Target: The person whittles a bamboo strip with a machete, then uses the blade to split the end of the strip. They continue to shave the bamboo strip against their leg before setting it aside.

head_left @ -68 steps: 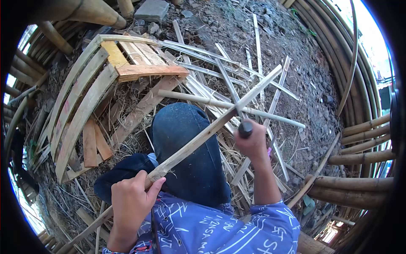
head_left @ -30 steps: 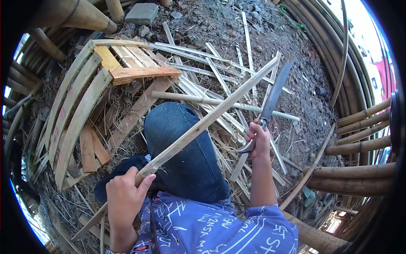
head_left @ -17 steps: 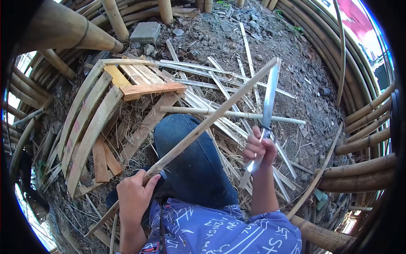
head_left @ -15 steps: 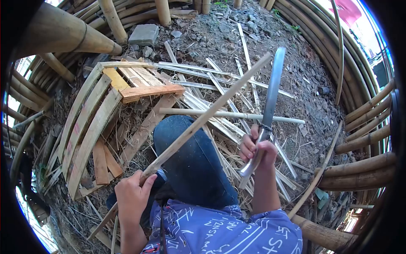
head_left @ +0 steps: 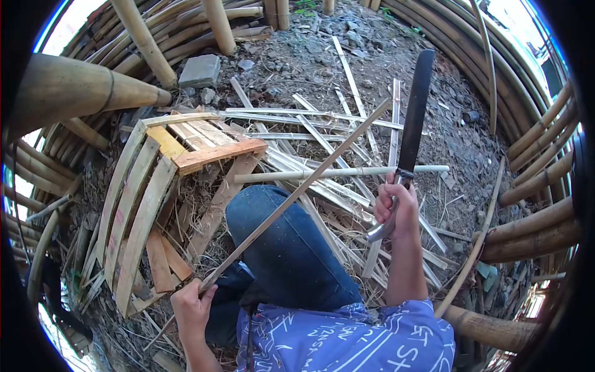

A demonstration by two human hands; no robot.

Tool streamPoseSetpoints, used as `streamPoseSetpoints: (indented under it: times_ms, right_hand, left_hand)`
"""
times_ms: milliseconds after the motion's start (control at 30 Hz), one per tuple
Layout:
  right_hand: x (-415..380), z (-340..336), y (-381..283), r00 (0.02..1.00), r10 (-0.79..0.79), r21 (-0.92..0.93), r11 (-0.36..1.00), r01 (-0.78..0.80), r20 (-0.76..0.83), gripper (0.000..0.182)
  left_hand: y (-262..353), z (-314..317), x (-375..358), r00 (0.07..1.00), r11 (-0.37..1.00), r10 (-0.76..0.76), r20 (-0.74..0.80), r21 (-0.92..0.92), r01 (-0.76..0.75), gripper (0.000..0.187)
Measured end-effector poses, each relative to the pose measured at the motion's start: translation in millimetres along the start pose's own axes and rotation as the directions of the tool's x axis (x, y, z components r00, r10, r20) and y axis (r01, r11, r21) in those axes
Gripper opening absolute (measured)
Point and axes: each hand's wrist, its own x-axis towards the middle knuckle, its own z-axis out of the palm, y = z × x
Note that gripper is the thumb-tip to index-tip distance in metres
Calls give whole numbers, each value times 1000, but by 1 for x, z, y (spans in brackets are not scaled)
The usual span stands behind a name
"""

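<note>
My left hand (head_left: 193,307) is closed round the lower part of a long bamboo strip (head_left: 334,155), which slants up and right across my bent knee (head_left: 285,248). My right hand (head_left: 400,208) grips a machete (head_left: 416,111) by its shiny handle. Its dark, broad blade points upward, to the right of the strip's far end and apart from it. Below the blade and strip, a pale round rod (head_left: 266,177) lies crosswise over a scatter of split bamboo strips (head_left: 319,186) on the ground.
A slatted wooden crate (head_left: 220,154) stands tilted at my left, with loose boards (head_left: 160,263) beside it. Farther off is a grey concrete block (head_left: 199,71). Stacked bamboo poles (head_left: 527,226) curve round both sides, and a thick pole (head_left: 93,93) juts in from the left.
The machete has turned from a bright narrow view to its dark flat side, and my right hand has shifted slightly right. The bamboo strip has turned and looks thinner. The camera view has shifted a little.
</note>
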Motion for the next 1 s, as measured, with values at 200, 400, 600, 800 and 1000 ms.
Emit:
streamPoseSetpoints:
  times_ms: [200,400,600,800,1000]
  right_hand:
    - [-3,-16,-10,998,-58,18,998,59,-34,16]
    - [-21,-15,-22,993,109,-229,969,-97,43,20]
    - [-14,-14,-19,997,56,-150,988,-48,51,25]
    - [-22,-19,-27,993,104,-330,941,-79,58,28]
    - [-26,-1,-19,996,-84,-221,972,75,-28,20]
  left_hand:
    - [-7,0,-3,1000,1000,3,2,4,-3,41]
    - [-9,-8,0,1000,999,-23,16,24,22,43]
    - [-6,-9,-2,1000,999,9,-4,35,-9,42]
    - [-14,-10,-2,998,998,-48,35,36,47,41]
    - [-14,-7,-1,978,989,-110,175,-76,125,46]
